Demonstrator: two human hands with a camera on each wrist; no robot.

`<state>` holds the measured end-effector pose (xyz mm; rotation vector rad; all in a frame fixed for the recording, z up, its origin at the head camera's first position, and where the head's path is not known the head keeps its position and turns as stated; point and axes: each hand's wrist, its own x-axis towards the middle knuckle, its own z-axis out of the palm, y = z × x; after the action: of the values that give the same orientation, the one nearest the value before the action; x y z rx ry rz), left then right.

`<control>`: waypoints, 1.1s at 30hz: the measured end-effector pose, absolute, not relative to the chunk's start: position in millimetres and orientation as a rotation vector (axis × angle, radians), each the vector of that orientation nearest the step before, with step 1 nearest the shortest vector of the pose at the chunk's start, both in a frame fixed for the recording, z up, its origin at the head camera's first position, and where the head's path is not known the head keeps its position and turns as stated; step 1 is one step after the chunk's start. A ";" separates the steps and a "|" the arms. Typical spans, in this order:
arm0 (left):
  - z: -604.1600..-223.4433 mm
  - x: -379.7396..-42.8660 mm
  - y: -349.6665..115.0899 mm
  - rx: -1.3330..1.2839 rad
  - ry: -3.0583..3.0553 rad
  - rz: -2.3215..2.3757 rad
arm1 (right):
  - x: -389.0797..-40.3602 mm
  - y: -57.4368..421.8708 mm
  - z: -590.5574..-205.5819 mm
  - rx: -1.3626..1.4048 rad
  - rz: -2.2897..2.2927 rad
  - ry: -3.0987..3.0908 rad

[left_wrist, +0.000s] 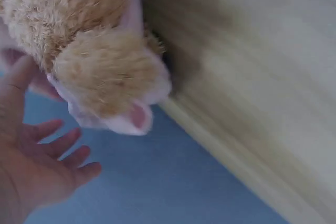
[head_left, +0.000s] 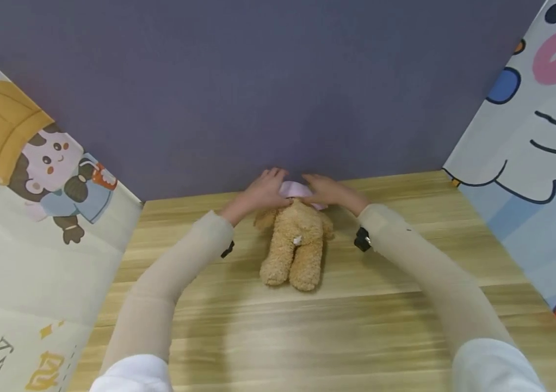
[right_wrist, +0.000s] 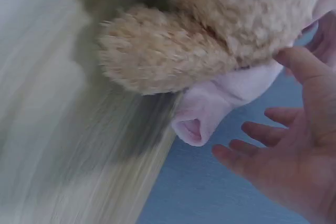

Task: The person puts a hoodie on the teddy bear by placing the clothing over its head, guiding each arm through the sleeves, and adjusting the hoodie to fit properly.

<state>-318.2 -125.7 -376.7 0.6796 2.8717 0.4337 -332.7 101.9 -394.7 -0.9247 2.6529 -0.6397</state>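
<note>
A light brown plush bear (head_left: 299, 231) lies flat on the wooden tabletop, legs toward me, with a small white tag (head_left: 297, 240) low on its body. At its far end is a pale pink garment (head_left: 295, 190); in the right wrist view a hollow sleeve end (right_wrist: 191, 129) of it hangs at the table's edge. My left hand (head_left: 264, 191) is at the garment's left, thumb against the plush and the other fingers spread apart. On the other side, my right hand (head_left: 329, 191) touches the plush with its thumb, its fingers extended past the cloth. The bear's head is hidden.
The wooden tabletop (head_left: 278, 337) ends at a dark grey-blue wall (head_left: 278, 81) just beyond the hands. Cartoon-printed panels stand on the left (head_left: 38, 272) and right (head_left: 518, 174). Black wrist devices (head_left: 363, 239) hang below the beige sleeves.
</note>
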 end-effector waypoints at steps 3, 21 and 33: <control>-372.4 -326.0 -101.8 0.691 2.772 0.165 | -337.7 94.6 -398.1 -0.839 -0.666 2.548; -394.7 -301.2 -95.8 0.580 2.919 0.029 | -321.9 73.7 -420.8 -0.932 -0.654 2.783; -440.3 -255.3 -125.5 0.867 3.385 -0.151 | -280.0 52.1 -453.6 -1.311 -0.452 3.224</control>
<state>-255.3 -125.5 -440.3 0.8673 3.3846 -0.1507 -280.0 52.1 -453.6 -1.3112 3.2237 -0.4520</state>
